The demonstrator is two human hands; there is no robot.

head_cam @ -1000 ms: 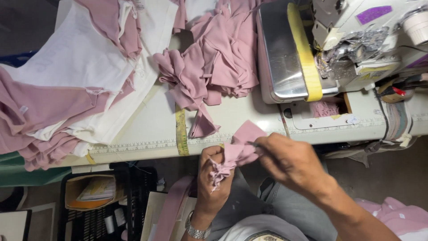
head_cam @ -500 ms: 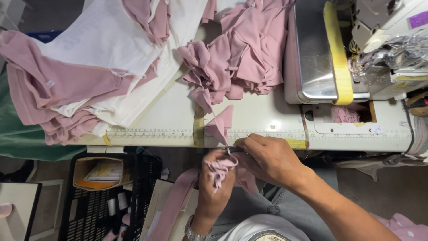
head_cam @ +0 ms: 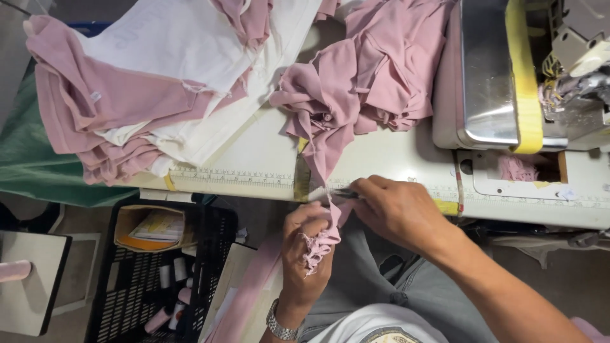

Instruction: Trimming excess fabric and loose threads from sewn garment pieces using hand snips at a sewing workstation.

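My left hand is closed around a bunched strip of pink fabric just below the front edge of the white sewing table. My right hand sits beside it at the table edge, gripping a small dark tool, probably thread snips, whose tip touches the pink strip. A crumpled heap of pink garment pieces lies on the table just above both hands. A watch is on my left wrist.
A sewing machine with a yellow band stands at the right. Stacked pink and white fabric fills the table's left. A black crate with thread spools and papers stands on the floor at lower left. A tape measure runs along the table edge.
The pink piece has come down from above the table edge into my left hand, which bunches it. My right hand has shifted slightly left, with the tool at the strip.
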